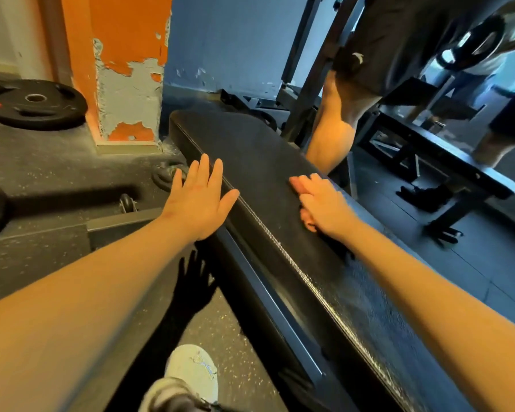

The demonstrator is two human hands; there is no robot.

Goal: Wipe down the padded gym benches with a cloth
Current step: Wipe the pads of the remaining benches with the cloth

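Note:
A black padded bench (250, 150) runs diagonally from the bottom right to the upper middle. My left hand (199, 200) is spread flat with straight fingers over the bench's left edge and holds nothing. My right hand (321, 203) lies flat on the pad near its right edge, fingers pointing left. A dark cloth (344, 252) seems to lie under that palm and wrist, hard to tell apart from the black pad.
Another person's bare leg (330, 138) stands against the bench's far right side. A second bench (446, 162) is at the right. A weight plate (35, 104) lies at the left beside an orange pillar (125, 69). My shoe (188, 379) is below.

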